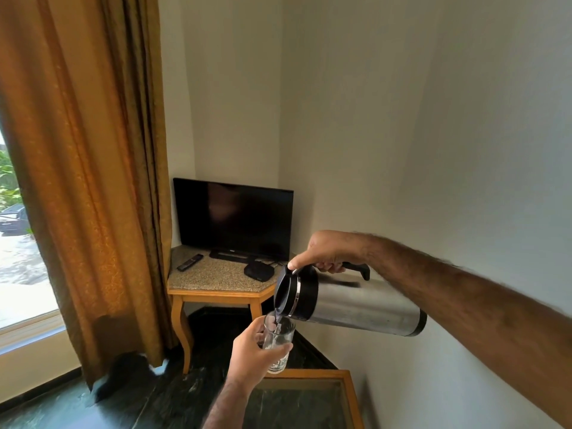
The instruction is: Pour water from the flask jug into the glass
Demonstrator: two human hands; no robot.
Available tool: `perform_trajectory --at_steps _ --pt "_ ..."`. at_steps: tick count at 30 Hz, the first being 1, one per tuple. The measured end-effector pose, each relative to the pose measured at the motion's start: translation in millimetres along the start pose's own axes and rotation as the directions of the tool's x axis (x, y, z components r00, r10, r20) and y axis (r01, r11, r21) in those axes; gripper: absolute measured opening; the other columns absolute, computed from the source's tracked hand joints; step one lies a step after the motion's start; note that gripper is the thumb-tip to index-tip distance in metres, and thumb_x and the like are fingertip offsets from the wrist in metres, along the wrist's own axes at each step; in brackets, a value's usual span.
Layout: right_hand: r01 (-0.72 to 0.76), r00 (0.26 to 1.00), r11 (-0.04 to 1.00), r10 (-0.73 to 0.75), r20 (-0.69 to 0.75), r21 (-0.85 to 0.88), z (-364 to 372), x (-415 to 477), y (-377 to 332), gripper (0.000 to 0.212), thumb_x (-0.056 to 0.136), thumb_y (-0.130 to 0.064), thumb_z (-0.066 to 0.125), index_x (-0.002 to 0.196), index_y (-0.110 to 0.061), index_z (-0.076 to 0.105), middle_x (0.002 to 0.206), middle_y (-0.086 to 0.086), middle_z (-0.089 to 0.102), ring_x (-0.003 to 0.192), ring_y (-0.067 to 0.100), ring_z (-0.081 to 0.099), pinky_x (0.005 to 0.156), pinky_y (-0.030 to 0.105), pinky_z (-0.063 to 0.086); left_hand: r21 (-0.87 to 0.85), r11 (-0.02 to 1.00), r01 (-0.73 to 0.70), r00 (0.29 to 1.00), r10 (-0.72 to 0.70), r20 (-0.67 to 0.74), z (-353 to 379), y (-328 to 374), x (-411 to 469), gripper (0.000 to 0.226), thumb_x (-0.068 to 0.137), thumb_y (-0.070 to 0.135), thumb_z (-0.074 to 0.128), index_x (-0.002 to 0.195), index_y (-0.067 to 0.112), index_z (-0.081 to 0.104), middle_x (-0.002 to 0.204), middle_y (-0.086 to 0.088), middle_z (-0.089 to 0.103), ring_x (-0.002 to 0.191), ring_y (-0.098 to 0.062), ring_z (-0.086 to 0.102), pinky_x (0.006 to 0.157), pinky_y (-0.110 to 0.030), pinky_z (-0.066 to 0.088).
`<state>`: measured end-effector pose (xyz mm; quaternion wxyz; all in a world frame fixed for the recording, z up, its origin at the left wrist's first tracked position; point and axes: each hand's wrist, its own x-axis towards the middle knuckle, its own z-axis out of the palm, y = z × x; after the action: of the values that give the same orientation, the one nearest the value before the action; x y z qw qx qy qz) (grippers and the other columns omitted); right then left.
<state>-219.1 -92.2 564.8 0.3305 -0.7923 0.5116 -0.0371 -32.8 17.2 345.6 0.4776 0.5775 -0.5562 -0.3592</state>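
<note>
The right hand point(328, 252) is gripping the black handle point(356, 268) of the flask jug point(356, 301), fingers curled shut around it and the thumb pressing down near the lid's lever. It is holding the jug tipped almost onto its side in the air, steel body pointing right and the black lid point(286, 294) facing left and down. The left hand point(252, 351) is reaching up from below and wrapping closed around the glass point(278, 343), thumb on the near side, fingers on the far side. The glass is standing close to upright in that grip, its rim sitting just under the jug's spout. A thin stream of water is falling from the spout into the glass, and a little water is showing near its bottom.

Below the hands, a wooden-framed surface point(351, 397) with a dark glass top is lying against the wall. Further back in the corner, another surface point(216, 281) with a speckled stone top is carrying a dark television point(233, 219), a remote control point(189, 262) and a small black box point(258, 270). An ochre curtain point(83, 181) is hanging on the left beside a bright window point(15, 243).
</note>
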Motion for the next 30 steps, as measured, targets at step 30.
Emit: perform_trajectory --at_steps 30 --pt "-0.014 1.0 0.986 0.011 -0.019 -0.164 -20 10 -21 0.05 0.085 -0.058 0.076 0.062 -0.015 0.062 0.046 -0.006 0.055 0.04 0.011 0.048 0.044 0.021 0.042 0.006 1.0 0.01 0.999 -0.01 -0.036 3 3 9 0.048 0.07 0.027 0.093 0.106 0.045 0.068 0.1 0.036 0.073 0.093 0.012 0.068 0.056 -0.005 0.052"
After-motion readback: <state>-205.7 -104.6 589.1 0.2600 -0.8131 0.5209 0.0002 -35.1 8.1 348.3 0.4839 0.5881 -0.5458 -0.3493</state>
